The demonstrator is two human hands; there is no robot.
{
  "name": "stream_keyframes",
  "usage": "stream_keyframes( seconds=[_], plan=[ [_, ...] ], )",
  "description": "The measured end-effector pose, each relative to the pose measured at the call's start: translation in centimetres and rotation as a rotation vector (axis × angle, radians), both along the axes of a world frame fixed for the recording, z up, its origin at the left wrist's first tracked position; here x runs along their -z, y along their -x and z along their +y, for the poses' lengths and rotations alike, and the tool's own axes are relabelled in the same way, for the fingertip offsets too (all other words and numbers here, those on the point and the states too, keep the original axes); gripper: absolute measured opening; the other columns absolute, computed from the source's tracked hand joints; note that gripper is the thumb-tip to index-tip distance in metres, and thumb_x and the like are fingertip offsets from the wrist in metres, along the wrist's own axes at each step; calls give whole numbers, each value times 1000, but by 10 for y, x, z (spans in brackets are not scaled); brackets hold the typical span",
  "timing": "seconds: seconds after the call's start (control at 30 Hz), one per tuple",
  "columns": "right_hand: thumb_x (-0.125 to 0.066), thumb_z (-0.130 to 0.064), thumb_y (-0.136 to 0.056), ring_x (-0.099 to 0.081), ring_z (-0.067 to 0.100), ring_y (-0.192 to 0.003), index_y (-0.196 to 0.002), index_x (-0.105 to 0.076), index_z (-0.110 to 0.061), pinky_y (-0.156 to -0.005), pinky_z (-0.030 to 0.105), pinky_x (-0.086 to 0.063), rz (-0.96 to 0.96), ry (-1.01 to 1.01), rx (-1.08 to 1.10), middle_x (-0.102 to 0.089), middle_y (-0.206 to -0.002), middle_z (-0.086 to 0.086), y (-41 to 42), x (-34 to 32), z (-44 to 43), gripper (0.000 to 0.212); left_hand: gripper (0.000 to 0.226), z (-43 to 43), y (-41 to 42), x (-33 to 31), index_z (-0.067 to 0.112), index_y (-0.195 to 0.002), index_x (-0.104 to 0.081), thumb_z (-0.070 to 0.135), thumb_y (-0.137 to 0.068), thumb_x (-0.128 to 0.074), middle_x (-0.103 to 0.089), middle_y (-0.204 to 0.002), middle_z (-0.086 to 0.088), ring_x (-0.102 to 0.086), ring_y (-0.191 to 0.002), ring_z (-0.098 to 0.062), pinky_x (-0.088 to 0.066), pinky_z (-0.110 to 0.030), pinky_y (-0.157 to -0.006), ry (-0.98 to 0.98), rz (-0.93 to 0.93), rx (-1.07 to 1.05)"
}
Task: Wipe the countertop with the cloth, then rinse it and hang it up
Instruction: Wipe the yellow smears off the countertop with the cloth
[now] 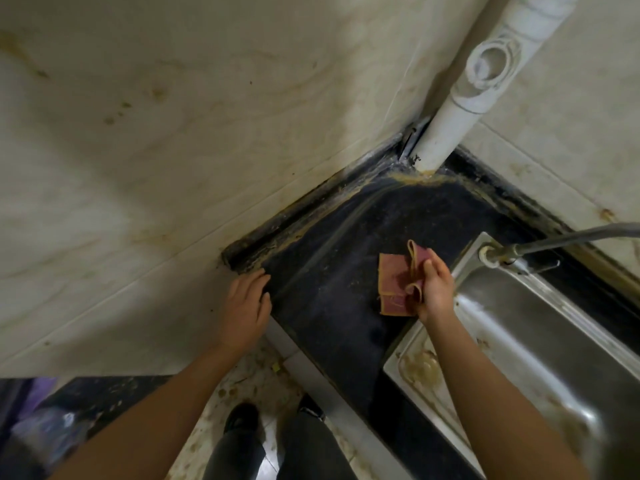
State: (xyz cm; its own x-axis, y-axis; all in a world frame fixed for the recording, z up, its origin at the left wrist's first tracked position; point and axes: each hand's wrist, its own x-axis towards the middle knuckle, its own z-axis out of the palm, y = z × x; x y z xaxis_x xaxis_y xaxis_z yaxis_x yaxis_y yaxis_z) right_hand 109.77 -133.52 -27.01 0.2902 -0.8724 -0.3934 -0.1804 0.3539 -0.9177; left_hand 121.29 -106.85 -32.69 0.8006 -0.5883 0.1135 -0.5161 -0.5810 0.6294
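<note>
Biggest thing here is the tiled wall (138, 150), stained and grubby, meeting the dark countertop (329, 323) in a corner where a white pipe (440, 140) comes down. There's a band of yellowish gunk along that back seam, and honestly that's the likely miss: a quick pass over the flat part probably leaves the crud in the corner and around the pipe base.

Next, the steel sink (540, 341) on the right, brown muck on its rim, with the tap (554, 240) sticking out over it. If the cloth drags across that rim it probably just carries grime back onto the counter.

Left hand (246, 306) lies open and flat, fingers together, on the counter's left edge beside the wall. Right hand (436, 292) pinches the reddish cloth (398, 285) by one bunched side, near the sink. The rest droops down and looks to be just touching the counter. Held that loosely it could wad up and wipe only a thin strip, or slip out.
</note>
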Motion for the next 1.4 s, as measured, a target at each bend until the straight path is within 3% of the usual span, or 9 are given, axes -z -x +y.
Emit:
stream_keyframes(
  seconds=[0.17,0.27,0.37,0.5,0.67,0.87,1.03,1.27,1.4],
  plan=[
    [-41,-5,-96,-43,26,-128,-129,-49,-4,-109,31,-28,376,537,-341,-47,-137,15,16,18,-7,34,53,-4,-6,5,-7,-113,-59,30,-90,-28,-59,-117,-25,-48,-111,-34,-38,-49,-94,-36,6,-40],
    [-41,-5,-91,-39,36,-130,-122,-55,3,-110,38,-23,502,864,-648,-48,-134,22,20,39,15,35,51,-6,-8,7,-6,-113,-59,29,-90,-30,-59,-117,-24,-48,-111,-35,-38,-46,-95,-39,-15,-65],
    [-33,-16,-90,-46,37,-124,-122,-56,-2,-108,43,-29,574,945,-810,-54,-127,21,18,46,41,43,47,-9,-10,10,-6,-110,-61,27,-90,-33,-61,-113,-24,-41,-108,-26,-31,-35,-94,-29,-93,-79],
    [-22,-28,-97,-49,32,-121,-121,-54,-3,-100,41,-39,681,1120,-895,-58,-124,20,16,52,51,48,48,-14,-8,12,-4,-111,-62,29,-91,-32,-61,-116,-21,-41,-111,-26,-41,-45,-91,-60,-101,-96],
    [-34,-18,-89,-47,48,-118,-120,-53,9,-99,55,-37,773,987,-772,-49,-127,34,-18,55,-10,45,61,-15,-6,12,-2,-110,-61,40,-99,-19,-61,-116,-20,-41,-112,-26,-34,-39,-95,-55,-146,-109],
    [-35,-15,-98,-17,30,-141,-138,-35,0,-116,40,-11,804,912,-639,-24,-149,22,-83,46,-99,43,50,4,0,13,3,-115,-53,36,-100,-20,-59,-117,-19,-45,-111,-29,-31,-39,-96,-54,-210,-109],
    [-31,-22,-99,-17,27,-141,-142,-31,-6,-113,35,-4,828,993,-720,-24,-150,18,-144,48,-105,46,43,10,2,12,6,-117,-47,34,-100,-19,-61,-112,-22,-45,-108,-29,-32,-39,-94,-44,-266,-147],
    [-36,-14,-89,-42,37,-128,-125,-53,1,-112,39,-23,506,1141,-913,-48,-134,24,-133,53,9,43,47,21,-5,10,-4,-114,-55,30,-97,-27,-61,-112,-24,-45,-109,-31,-28,-38,-98,-59,-210,-168],
    [-39,-10,-78,-61,36,-106,-106,-67,-2,-93,44,-46,330,1169,-1031,-64,-113,21,-106,57,93,41,47,34,-7,5,-6,-112,-58,25,-89,-32,-60,-115,-24,-45,-111,-33,-28,-40,-100,-80,-123,-225]
  ],
)
